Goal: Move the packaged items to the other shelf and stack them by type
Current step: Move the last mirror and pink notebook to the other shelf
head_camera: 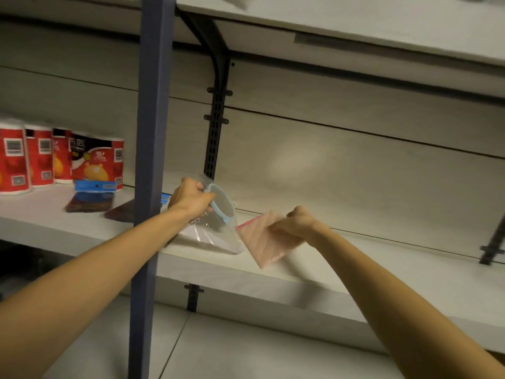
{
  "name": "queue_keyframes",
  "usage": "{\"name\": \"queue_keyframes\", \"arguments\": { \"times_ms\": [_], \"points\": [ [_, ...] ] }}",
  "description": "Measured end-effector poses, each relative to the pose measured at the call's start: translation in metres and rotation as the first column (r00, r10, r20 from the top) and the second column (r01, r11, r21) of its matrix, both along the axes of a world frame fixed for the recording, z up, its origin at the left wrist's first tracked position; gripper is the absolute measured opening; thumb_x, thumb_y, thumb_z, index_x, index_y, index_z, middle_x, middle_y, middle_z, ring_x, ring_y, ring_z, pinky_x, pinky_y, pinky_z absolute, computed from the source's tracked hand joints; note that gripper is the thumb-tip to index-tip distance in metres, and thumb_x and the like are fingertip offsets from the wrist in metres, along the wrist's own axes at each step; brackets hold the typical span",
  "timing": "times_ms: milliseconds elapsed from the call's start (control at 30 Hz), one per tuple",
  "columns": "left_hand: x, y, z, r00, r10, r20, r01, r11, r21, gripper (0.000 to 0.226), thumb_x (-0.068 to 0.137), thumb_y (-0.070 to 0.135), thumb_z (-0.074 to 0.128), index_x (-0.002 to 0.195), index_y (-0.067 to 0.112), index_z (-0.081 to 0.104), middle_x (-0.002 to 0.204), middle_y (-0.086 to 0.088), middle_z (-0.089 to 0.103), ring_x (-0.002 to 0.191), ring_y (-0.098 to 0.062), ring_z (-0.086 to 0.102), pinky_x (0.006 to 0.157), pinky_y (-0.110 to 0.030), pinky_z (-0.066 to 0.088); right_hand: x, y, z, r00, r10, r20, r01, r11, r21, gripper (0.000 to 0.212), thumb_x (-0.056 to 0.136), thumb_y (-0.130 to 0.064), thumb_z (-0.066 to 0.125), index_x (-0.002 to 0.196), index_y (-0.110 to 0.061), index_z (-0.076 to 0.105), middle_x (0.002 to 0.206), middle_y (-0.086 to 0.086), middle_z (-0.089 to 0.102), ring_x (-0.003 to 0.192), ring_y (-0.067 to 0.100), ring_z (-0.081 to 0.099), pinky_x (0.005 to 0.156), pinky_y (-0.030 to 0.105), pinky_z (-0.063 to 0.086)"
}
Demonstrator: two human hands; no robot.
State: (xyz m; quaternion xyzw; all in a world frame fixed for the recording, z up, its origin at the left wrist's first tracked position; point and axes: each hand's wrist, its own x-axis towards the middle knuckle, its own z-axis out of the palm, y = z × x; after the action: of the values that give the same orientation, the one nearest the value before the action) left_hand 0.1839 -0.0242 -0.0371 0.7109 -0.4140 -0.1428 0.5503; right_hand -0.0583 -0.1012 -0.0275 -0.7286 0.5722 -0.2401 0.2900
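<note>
1. Gripped in the left hand (191, 199), fingers curled round its upper edge: a clear plastic bag with a blue-rimmed container (218, 214) inside, at the centre of the frame, its lower end resting on or just above the shelf board (355, 272); which of the two, cannot tell.
2. Pinched in the right hand (296, 221), fingers closed on its upper right corner: a pink zip packet (263, 240), just right of the clear bag, hanging tilted over the same board.
3. Judged step: setting both down on the board right of the blue post (151, 160), each starting its own pile.
4. To do it well: lower the clear bag flat first, since loose film is likely to slide; keep the pink packet apart, not overlapping; release only once each lies flat, leaving room alongside for more of each type.
5. Counted: one clear bag, one pink packet, both in hand.
6. Left of the post, middle left of the frame: about four red rolled packs (41, 157) standing in a row; blur hides any more.
7. In front of those: two dark flat packets with blue headers (91, 198), the second partly hidden behind the post.
</note>
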Motion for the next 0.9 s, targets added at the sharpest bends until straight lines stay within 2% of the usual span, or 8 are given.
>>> {"name": "queue_keyframes", "arguments": {
  "times_ms": [100,200,367,433,567,667,800,900],
  "points": [
    [-0.005,0.002,0.001,0.993,-0.07,-0.093,0.07,0.998,0.001,0.014,0.093,0.013,0.07,0.085,0.014,0.059,0.089,-0.013,0.076,0.077,-0.026,0.075,0.077,-0.042,0.062,-0.012,0.006,-0.001,0.981,0.029,0.192,-0.027,1.0,-0.017,0.031,0.083,-0.02,0.079,0.101,-0.001,0.062,0.088,0.006,0.066,0.083,0.023,0.064,0.075,0.036,0.055],
    [-0.01,0.002,0.02,0.978,-0.122,-0.17,0.114,0.992,-0.054,0.013,0.094,0.01,0.069,0.096,0.01,0.056,0.096,-0.017,0.074,0.071,-0.024,0.073,0.062,-0.032,0.055,-0.029,0.007,-0.001,0.925,0.112,0.364,-0.043,0.98,-0.193,0.01,0.087,-0.017,0.074,0.092,-0.011,0.067,0.088,0.004,0.069,0.082,0.024,0.066,0.079,0.04,0.057],
    [-0.051,0.004,0.058,0.979,-0.186,-0.081,0.172,0.974,-0.15,0.03,0.087,0.018,0.076,0.096,0.022,0.048,0.094,-0.012,0.074,0.072,-0.028,0.069,0.068,-0.048,0.057,-0.086,0.015,0.009,0.878,0.143,0.456,0.097,0.881,-0.463,0.016,0.093,-0.027,0.065,0.105,-0.019,0.056,0.101,-0.001,0.069,0.094,0.025,0.067,0.086,0.055,0.056],
    [-0.084,0.006,0.064,0.977,-0.2,-0.069,0.18,0.958,-0.222,0.033,0.088,0.022,0.077,0.105,0.023,0.048,0.107,-0.009,0.068,0.071,-0.024,0.063,0.058,-0.039,0.054,-0.118,0.026,0.013,0.852,0.153,0.501,0.155,0.84,-0.519,0.012,0.095,-0.025,0.064,0.103,-0.021,0.055,0.101,-0.004,0.068,0.093,0.023,0.067,0.086,0.055,0.055],
    [-0.162,0.007,0.068,0.953,-0.292,-0.076,0.247,0.9,-0.36,0.063,0.08,0.03,0.08,0.132,0.023,0.045,0.127,-0.011,0.063,0.089,-0.033,0.069,0.081,-0.046,0.06,-0.197,0.055,0.019,0.812,0.158,0.563,0.253,0.772,-0.582,0.033,0.092,-0.02,0.065,0.123,-0.021,0.054,0.112,-0.005,0.069,0.1,0.016,0.068,0.091,0.049,0.056],
    [-0.234,0.011,0.072,0.932,-0.356,-0.071,0.3,0.866,-0.401,0.061,0.092,0.016,0.072,0.145,0.014,0.042,0.127,-0.004,0.056,0.072,-0.024,0.064,0.064,-0.032,0.056,-0.267,0.079,0.021,0.809,0.151,0.569,0.293,0.734,-0.613,0.048,0.094,-0.022,0.066,0.137,-0.03,0.047,0.12,-0.015,0.065,0.109,0.012,0.066,0.094,0.046,0.058],
    [-0.332,0.014,0.081,0.915,-0.402,0.016,0.364,0.81,-0.459,0.045,0.093,0.014,0.071,0.133,0.015,0.051,0.13,-0.002,0.061,0.091,-0.018,0.066,0.055,-0.023,0.053,-0.365,0.111,0.029,0.788,0.101,0.607,0.391,0.68,-0.62,0.055,0.098,-0.026,0.065,0.146,-0.031,0.038,0.119,-0.023,0.058,0.109,0.008,0.064,0.091,0.043,0.059],
    [-0.411,0.026,0.088,0.889,-0.44,0.127,0.441,0.749,-0.495,0.033,0.092,0.015,0.072,0.12,0.023,0.055,0.121,0.003,0.068,0.092,-0.013,0.072,0.062,-0.032,0.06,-0.441,0.129,0.033,0.76,0.039,0.649,0.484,0.632,-0.605,0.067,0.097,-0.031,0.066,0.152,-0.037,0.028,0.123,-0.024,0.053,0.114,0.008,0.061,0.094,0.048,0.057]
  ]
}}
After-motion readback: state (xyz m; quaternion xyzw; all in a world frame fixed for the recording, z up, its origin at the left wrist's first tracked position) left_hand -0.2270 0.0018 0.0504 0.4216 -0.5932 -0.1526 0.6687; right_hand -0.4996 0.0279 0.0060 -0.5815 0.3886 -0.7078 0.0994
